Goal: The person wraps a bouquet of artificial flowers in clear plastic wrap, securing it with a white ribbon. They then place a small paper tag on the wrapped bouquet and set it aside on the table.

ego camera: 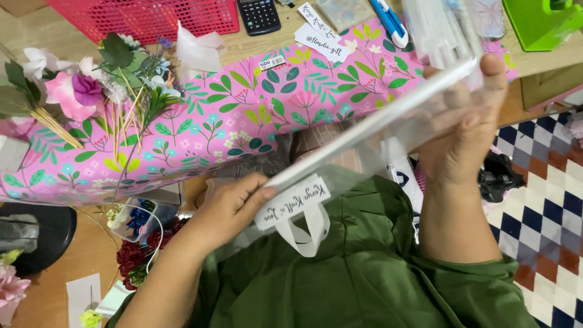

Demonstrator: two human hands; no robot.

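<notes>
1. Head view: the left hand (228,203) pinches the lower end of a clear plastic bag (370,130), thumb on top and fingers folded beneath, just beside a white rectangular label (293,202) stuck on the bag.
2. Head view: the right hand (464,130) grips the bag's upper end, fingers curled around its edge with the palm seen through the plastic. The bag slants from lower left to upper right, held above the person's green-clad lap.
3. A white looped handle (306,234) hangs down from the bag just below the label.
4. Behind the bag, a long package in pink floral wrapping paper (243,115) lies across the desk (261,42); a small white sticker (271,62) sits near its upper edge.
5. Two white paper slips (320,33) with dark handwriting lie at the top of the package, near a black calculator (259,15).
6. A red mesh basket (146,18) stands at the upper left; artificial flowers (79,85) lie on the package's left end.
7. A green box (543,21) sits at the upper right; a checkered floor (546,200) shows at right.
</notes>
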